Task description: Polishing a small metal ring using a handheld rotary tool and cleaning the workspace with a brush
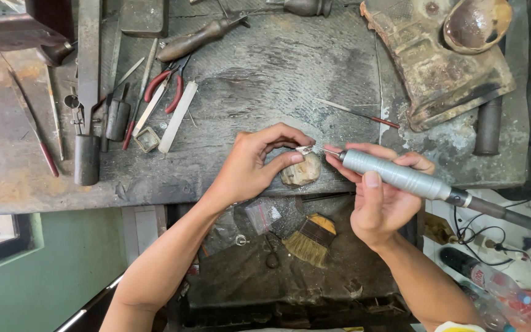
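Silver metal sat pinched between the thumb and fingertips of my left hand (254, 167), a small piece (303, 149) held just above a pale lump of stone or wood (301, 171) at the front edge of the worn counter (265, 74). That left grip was closed tight on the small piece, with the fingers curled over the pale lump beneath it.

My right hand (381, 200) was wrapped shut around a grey rotary handpiece (394, 175), held like a pen. Its long axis ran from lower right up to upper left, its dark cable (511, 215) trailing off toward my right side, and its thin bit (327, 151) pointed left, meeting the small piece or stopping just short of it; I could not tell which. The piece lay to the left of my right grip, straight along the line of the tool, and far nearer to my left hand, which already held it.

Red-handled pliers (167, 89), files and a white stick (178, 117) lay well apart at the back left of the counter. A rusty block (437, 67) stood at the back right. A small brush (311, 240) rested in the tray below, between my forearms.
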